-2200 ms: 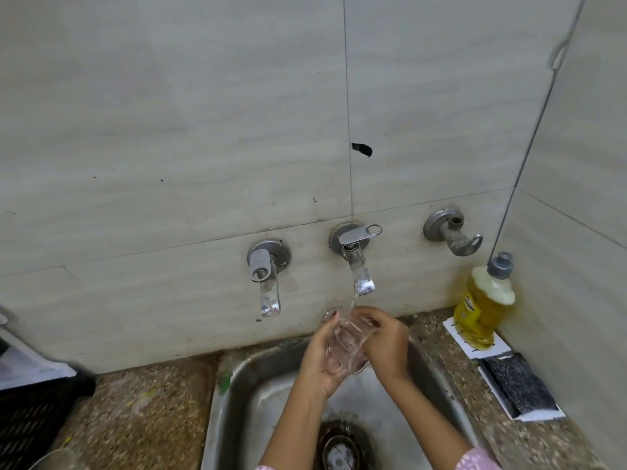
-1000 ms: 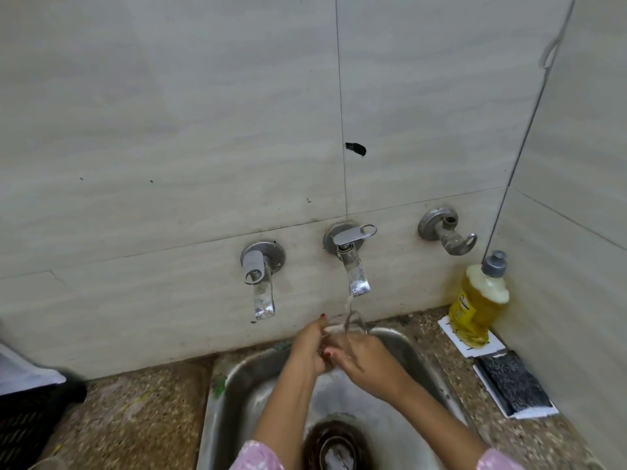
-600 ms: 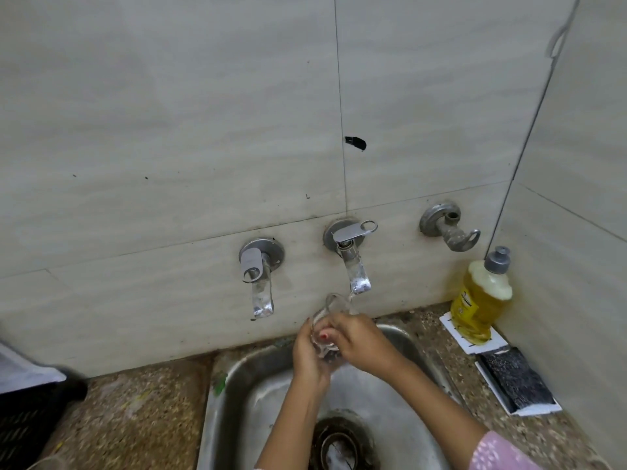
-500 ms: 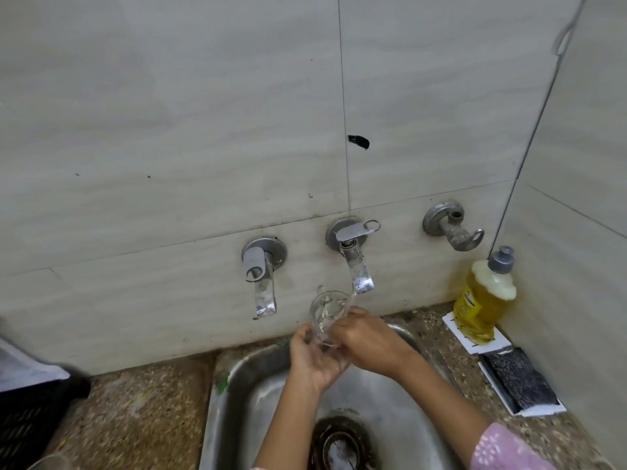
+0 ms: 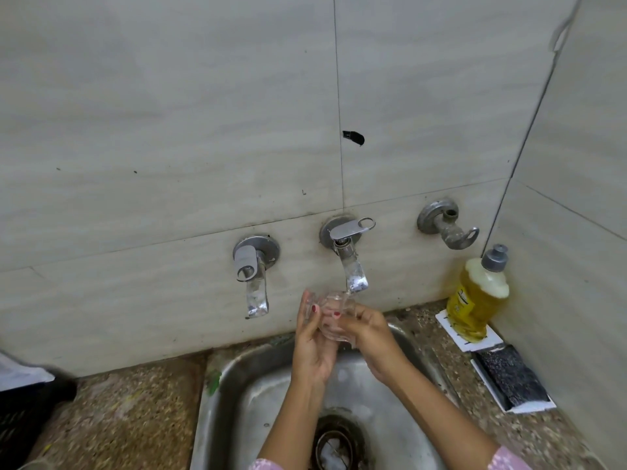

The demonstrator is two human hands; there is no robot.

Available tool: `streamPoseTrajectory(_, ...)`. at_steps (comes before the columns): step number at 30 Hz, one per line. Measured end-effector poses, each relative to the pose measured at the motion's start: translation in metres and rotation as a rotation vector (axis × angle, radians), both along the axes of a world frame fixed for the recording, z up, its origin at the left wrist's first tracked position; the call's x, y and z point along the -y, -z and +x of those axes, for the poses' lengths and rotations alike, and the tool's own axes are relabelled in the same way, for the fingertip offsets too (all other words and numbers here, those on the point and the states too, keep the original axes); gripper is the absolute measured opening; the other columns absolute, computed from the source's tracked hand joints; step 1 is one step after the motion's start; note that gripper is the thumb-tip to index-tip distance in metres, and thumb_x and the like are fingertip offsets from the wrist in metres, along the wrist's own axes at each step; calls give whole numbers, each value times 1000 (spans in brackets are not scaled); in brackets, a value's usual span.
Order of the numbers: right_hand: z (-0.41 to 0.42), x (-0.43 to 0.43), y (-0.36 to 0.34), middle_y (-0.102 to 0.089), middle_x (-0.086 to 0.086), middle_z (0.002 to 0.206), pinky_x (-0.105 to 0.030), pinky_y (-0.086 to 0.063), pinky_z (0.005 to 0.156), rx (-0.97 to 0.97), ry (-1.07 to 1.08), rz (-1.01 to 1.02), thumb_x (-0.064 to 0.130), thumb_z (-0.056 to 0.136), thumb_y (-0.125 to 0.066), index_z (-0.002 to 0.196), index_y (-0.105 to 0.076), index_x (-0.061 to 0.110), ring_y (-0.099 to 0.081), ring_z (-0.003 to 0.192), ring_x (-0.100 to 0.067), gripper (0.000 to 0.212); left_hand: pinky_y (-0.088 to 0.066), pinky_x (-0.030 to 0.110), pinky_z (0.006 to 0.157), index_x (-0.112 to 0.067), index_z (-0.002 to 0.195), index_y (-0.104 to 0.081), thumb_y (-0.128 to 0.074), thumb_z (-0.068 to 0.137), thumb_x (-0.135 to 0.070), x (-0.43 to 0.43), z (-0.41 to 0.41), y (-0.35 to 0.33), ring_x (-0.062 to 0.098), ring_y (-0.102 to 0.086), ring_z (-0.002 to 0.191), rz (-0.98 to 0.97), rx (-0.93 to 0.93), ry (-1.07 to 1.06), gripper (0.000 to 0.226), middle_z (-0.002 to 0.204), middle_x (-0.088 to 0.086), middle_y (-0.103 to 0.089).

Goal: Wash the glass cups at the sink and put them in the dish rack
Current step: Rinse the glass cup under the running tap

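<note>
Head view, looking down over a steel sink (image 5: 237, 401). Holding one clear glass cup (image 5: 334, 312) between both hands, raised above the basin, rim just under the tap spout (image 5: 354, 273). Left hand (image 5: 310, 347) curled round the cup's left side; right hand (image 5: 369, 337) wrapped round the other side, fingertips meeting the left ones. Hands together, both clamped on the cup. Apparently rinsing.

To rinse well: tilt the mouth toward the stream, turn slowly to flush all round, grip low against slipping on wet glass, avoid knocking the rim on the spout.

Well right of the right hand: yellow soap bottle (image 5: 476, 300), dark scrub pad (image 5: 509, 378). Far left of the left hand: black crate edge (image 5: 20, 418), possibly the rack; cannot tell.
</note>
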State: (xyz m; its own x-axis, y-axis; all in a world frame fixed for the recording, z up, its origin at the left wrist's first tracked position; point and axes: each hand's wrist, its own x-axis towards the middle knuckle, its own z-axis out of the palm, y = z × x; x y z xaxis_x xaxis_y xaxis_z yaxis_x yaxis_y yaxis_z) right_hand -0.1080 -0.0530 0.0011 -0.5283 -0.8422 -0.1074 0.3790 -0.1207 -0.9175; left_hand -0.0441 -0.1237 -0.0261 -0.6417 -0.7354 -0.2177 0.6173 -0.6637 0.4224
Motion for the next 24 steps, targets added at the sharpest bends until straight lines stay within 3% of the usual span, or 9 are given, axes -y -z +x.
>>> streamPoseTrajectory(2, -2, -5, 5, -70, -6, 91, -17, -52, 76, -298, 39, 20, -18, 82, -51, 100, -65, -3, -68, 83, -6, 27, -57, 38, 61, -15, 107, -63, -96, 32, -17, -6, 3, -11, 30, -69, 76, 7, -16, 66, 81, 92, 19, -69)
streamPoseTrajectory(4, -7, -12, 11, -69, 6, 92, -13, -48, 81, -655, -6, 56, -21, 80, -47, 94, -67, 10, -65, 87, 4, 39, -53, 39, 67, -8, 80, -74, -79, 57, -41, -7, 5, -21, 33, -66, 74, 88, 23, 114, 41, 86, 21, -69)
streamPoseTrajectory(6, -11, -15, 13, -67, 18, 93, -11, -47, 84, -822, -109, 91, -18, 79, -49, 96, -68, 17, -63, 92, 8, 44, -51, 35, 69, -2, 73, -74, -58, 75, -43, -2, 4, -21, 29, -66, 67, 81, 144, 171, 44, 77, 18, -70)
streamPoseTrajectory(9, -11, -18, 10, -72, 15, 86, -16, -50, 81, -544, -220, 92, -4, 74, -59, 96, -69, 15, -67, 88, 0, 30, -52, 30, 59, -1, 74, -70, -50, 89, -22, 0, 5, -17, 24, -65, 53, 14, 374, 144, 32, 66, 14, -69)
streamPoseTrajectory(12, -12, -19, 4, -73, -12, 89, -32, -55, 81, -137, -273, 40, 23, 62, -57, 98, -70, 3, -70, 88, -25, 43, -52, 30, 56, -5, 76, -64, -65, 77, -18, 2, 9, -2, 24, -62, 56, -282, 495, -26, 13, 69, 12, -64)
streamPoseTrajectory(17, -2, -9, 5, -72, -9, 72, -32, -56, 73, 163, -35, 95, 11, 96, -45, 87, -68, 2, -70, 66, -18, 26, -49, 18, 68, -16, 76, -61, -71, 70, -19, 4, 10, 2, 6, -61, 71, -990, 759, -265, 12, 72, -7, -65)
streamPoseTrajectory(19, 2, -8, 4, -72, -6, 76, -24, -55, 68, -89, 6, 102, 3, 94, -47, 88, -68, 1, -70, 69, -9, 22, -50, 22, 63, -15, 78, -61, -71, 79, -19, -4, 4, -8, 15, -63, 69, -741, 785, -247, 10, 75, 1, -65)
streamPoseTrajectory(22, -6, -6, 3, -72, -1, 89, -21, -50, 77, -853, -6, 223, 1, 88, -56, 93, -72, 7, -66, 82, -5, 18, -50, 23, 47, -10, 72, -64, -52, 90, -38, -8, -1, -30, 20, -61, 47, 90, 501, 109, 36, 62, 8, -63)
streamPoseTrajectory(24, -8, -3, 2, -72, 2, 97, -18, -49, 84, -950, -103, 257, 3, 85, -60, 99, -73, 14, -65, 90, -5, 22, -51, 21, 46, -7, 66, -65, -46, 89, -41, -5, -1, -29, 18, -61, 44, 170, 441, 166, 44, 56, 8, -63)
